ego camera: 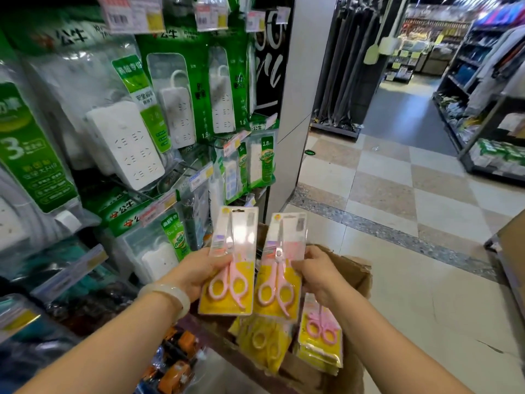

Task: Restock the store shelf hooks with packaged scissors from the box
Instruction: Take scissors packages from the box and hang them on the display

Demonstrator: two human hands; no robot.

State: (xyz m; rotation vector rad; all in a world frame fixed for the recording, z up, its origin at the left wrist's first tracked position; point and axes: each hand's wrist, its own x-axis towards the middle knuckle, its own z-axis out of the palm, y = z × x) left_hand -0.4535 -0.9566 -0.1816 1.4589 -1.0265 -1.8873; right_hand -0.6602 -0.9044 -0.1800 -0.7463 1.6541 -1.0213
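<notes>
My left hand (196, 273) grips one pack of pink scissors on a yellow card (230, 268) by its left edge, held upright. My right hand (318, 275) holds a second pack of pink scissors (279, 268) by its right edge, tilted slightly right. Both packs hover side by side above the open cardboard box (352, 268). Inside the box lie more scissors packs (321, 334), yellow-backed, some stacked. No free hook for scissors can be made out on the shelf.
Green-and-white power strip packs (127, 143) hang thick on the shelf to the left, with price tags (201, 173) on the hook ends. A white pillar (295, 109) stands behind. Tiled aisle floor (397, 194) runs right; another carton (511, 251) sits at the right edge.
</notes>
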